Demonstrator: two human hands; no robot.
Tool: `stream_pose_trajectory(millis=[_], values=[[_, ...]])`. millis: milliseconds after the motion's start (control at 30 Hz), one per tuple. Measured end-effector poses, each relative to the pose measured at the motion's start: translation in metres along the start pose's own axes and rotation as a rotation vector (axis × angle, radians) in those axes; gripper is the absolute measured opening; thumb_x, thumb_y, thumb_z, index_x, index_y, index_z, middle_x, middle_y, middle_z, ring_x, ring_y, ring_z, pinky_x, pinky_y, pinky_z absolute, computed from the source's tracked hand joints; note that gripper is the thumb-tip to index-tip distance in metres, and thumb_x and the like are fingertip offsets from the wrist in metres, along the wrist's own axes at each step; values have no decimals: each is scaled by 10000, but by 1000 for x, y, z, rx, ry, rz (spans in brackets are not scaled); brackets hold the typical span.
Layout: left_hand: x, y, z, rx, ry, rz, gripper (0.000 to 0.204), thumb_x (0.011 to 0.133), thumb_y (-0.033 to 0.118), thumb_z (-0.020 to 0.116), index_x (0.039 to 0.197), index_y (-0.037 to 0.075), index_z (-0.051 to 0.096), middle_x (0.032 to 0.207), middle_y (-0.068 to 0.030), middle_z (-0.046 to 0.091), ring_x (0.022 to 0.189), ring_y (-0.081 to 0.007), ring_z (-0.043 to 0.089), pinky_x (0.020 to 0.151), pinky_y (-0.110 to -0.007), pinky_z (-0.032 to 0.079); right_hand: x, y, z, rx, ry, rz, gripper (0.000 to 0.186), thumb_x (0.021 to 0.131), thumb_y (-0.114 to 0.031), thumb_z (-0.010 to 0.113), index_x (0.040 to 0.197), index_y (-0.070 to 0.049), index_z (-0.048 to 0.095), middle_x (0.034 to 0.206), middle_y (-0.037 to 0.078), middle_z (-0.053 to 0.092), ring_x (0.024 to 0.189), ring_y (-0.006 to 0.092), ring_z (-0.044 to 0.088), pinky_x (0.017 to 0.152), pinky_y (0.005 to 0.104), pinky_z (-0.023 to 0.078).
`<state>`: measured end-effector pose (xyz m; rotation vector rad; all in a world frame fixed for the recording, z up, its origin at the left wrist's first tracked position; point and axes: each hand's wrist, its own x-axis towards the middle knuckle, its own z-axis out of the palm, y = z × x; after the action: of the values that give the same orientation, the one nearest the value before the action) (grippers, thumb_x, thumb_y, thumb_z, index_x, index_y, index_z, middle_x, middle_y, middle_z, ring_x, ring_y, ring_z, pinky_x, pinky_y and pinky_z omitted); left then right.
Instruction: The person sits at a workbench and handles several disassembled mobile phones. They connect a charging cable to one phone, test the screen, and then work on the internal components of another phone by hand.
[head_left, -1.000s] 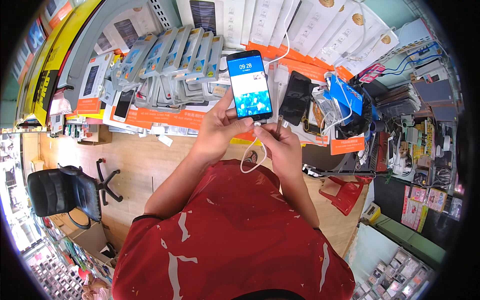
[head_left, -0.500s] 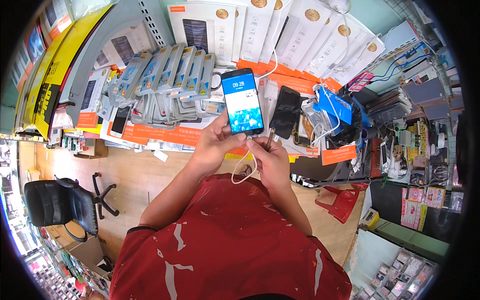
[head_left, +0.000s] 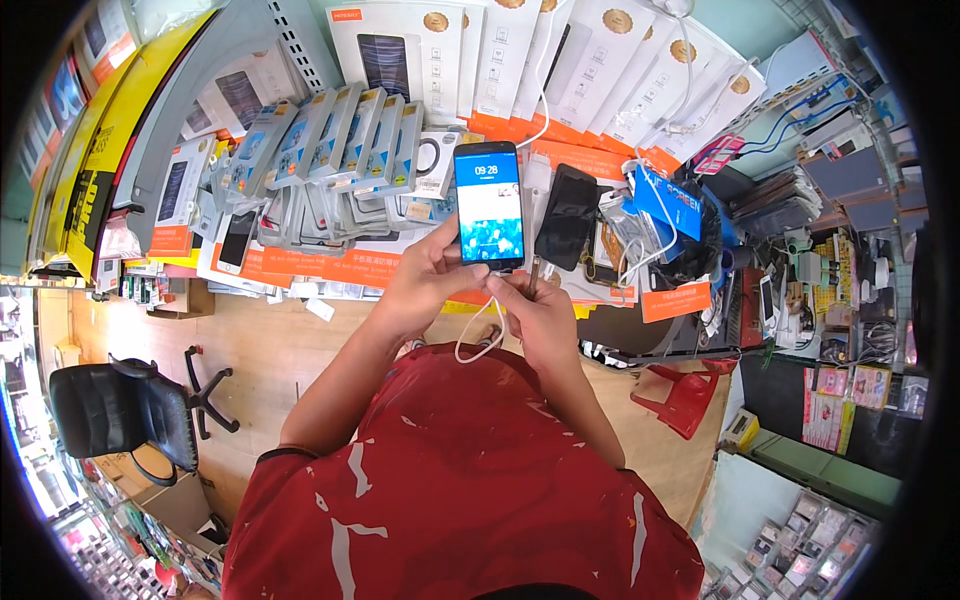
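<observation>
My left hand [head_left: 420, 285] is closed round the lower part of a black smartphone [head_left: 490, 205], whose lit screen shows a blue and white picture and the time. At the phone's bottom edge, my right hand [head_left: 540, 315] pinches the end of a white charging cable [head_left: 466, 352]. The cable hangs below in a loop. A thin brownish stick-like tool [head_left: 534, 272] also juts up from between the right fingers; its kind is unclear. Whether the plug sits fully in the phone is hidden by my thumbs.
Flat boxed packs [head_left: 330, 140] crowd the counter left of the phone, with white boxes [head_left: 395, 55] behind. A dark phone [head_left: 567, 215] lies to the right, near a blue box [head_left: 668, 207] and loose cables. A black office chair [head_left: 125, 415] and red stool [head_left: 680, 398] stand on the floor.
The phone has turned a little more upright in my left hand. Both hands stay together at its lower edge, and the cable loop has shifted slightly left.
</observation>
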<state>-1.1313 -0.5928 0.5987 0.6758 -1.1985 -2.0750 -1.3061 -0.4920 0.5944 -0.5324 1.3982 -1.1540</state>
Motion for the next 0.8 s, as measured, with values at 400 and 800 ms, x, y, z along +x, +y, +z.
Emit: stream_pose_trajectory(millis=[400,800], values=[[2,16,-5,133,-118,-194,770,938,-87,685,1654,34,430,1363,-110,735,1220,-165,707,1073,-343,563,-14,4,-18,-188,105,-30,337,970,-335,864,1056,-15,805,724,-88,563,649,13,458,584,230,342],[18,-2,-16,216,-144,-305,741,934,-59,686,1635,48,469,1353,-96,747,1211,-165,716,1074,-343,555,-22,4,-44,-165,153,-51,357,972,-347,862,1082,-11,806,692,-111,498,619,4,405,563,237,300]])
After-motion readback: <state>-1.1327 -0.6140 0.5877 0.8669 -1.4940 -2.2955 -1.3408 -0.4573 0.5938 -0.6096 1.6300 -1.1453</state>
